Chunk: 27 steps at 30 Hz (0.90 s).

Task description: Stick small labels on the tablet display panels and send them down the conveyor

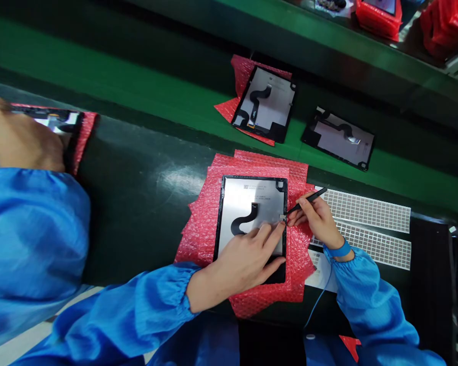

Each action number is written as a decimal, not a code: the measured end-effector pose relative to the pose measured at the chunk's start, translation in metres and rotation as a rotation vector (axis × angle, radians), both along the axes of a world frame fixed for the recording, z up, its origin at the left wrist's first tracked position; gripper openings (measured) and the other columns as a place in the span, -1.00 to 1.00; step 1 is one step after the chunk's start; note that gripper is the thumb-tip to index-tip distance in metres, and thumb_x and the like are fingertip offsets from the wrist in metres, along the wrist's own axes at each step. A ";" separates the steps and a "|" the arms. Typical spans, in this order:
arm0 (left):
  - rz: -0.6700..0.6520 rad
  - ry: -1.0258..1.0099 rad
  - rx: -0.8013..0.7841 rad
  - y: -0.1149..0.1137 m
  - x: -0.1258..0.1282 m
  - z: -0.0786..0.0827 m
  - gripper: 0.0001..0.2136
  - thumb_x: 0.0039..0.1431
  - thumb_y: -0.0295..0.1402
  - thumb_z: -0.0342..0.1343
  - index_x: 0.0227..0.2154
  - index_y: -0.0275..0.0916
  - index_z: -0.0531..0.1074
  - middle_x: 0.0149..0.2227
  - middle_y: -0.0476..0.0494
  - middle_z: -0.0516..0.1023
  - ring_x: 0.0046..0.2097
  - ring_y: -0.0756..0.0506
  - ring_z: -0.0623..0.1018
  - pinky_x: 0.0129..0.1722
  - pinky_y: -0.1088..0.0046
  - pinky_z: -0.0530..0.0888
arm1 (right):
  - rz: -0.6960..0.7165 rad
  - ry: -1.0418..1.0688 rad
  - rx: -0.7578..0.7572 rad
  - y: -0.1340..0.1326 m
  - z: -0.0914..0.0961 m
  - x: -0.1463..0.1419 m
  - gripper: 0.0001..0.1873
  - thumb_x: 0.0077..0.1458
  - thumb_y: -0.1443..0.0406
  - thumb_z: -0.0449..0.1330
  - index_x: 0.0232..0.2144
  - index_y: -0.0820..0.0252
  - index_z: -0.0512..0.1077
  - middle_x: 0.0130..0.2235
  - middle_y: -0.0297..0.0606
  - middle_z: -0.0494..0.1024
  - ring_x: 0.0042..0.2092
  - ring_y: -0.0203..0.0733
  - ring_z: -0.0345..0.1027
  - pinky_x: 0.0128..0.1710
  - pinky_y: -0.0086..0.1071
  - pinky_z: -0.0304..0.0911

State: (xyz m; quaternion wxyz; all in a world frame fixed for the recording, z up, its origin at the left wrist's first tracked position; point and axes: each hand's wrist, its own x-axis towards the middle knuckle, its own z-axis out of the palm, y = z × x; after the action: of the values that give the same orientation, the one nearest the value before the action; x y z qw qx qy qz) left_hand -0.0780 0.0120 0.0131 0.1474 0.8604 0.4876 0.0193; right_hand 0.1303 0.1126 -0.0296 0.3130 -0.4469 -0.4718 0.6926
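Note:
A tablet screen panel (248, 203) lies face down on a stack of red bubble wrap (206, 213), its black flex cable (244, 221) curling across the silver back. My left hand (248, 256) lies flat on the panel's lower part with fingers stretched toward the right edge. My right hand (316, 218) pinches black tweezers (307, 201), whose tip touches a small piece at the panel's right edge, just beside my left fingertips.
Sheets of small white stickers (370, 211) lie right of the wrap. Two more panels (269, 104) (341, 140) rest on the green conveyor belt (137, 86) behind. At far left a co-worker's hand (19, 140) and blue sleeve hold another panel. Red trays (379, 15) stand top right.

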 end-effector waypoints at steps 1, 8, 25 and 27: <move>-0.001 -0.001 0.000 0.000 0.000 0.000 -0.36 0.44 -0.11 0.09 0.40 -0.43 0.22 0.06 -0.39 0.55 -0.16 -0.22 0.66 -0.39 0.28 0.60 | 0.000 -0.002 -0.001 0.000 0.001 0.000 -0.50 0.26 -0.18 0.29 -0.19 0.07 0.33 -0.48 -0.41 0.64 -0.52 -0.24 0.60 -0.47 -0.40 0.58; -0.004 0.011 -0.011 0.002 0.000 0.002 -0.37 0.43 -0.11 0.10 0.39 -0.42 0.24 0.05 -0.37 0.56 -0.22 -0.20 0.65 -0.41 0.26 0.60 | 0.001 0.013 -0.019 0.000 0.003 0.000 -0.51 0.26 -0.17 0.30 -0.19 0.08 0.33 -0.45 -0.36 0.69 -0.47 -0.21 0.65 -0.46 -0.42 0.58; 0.033 0.047 -0.021 0.007 0.007 0.006 -0.24 0.38 -0.05 0.12 0.43 -0.50 0.17 -0.01 -0.38 0.61 -0.29 -0.20 0.65 -0.49 0.29 0.50 | -0.008 0.004 -0.011 -0.001 0.001 -0.001 -0.51 0.26 -0.16 0.30 -0.20 0.07 0.33 -0.48 -0.42 0.63 -0.53 -0.26 0.58 -0.48 -0.42 0.57; 0.043 0.047 -0.034 0.007 0.008 0.006 -0.25 0.39 -0.04 0.12 0.44 -0.49 0.16 -0.01 -0.38 0.62 -0.30 -0.20 0.65 -0.49 0.29 0.50 | -0.037 0.017 -0.010 0.000 0.001 -0.002 -0.50 0.23 -0.18 0.31 -0.19 0.06 0.33 -0.49 -0.43 0.62 -0.53 -0.25 0.58 -0.49 -0.41 0.57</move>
State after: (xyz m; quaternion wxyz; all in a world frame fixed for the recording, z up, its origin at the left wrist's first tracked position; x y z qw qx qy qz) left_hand -0.0704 0.0194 0.0194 0.1499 0.8473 0.5094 -0.0063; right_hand 0.1284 0.1130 -0.0284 0.3274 -0.4514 -0.4572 0.6928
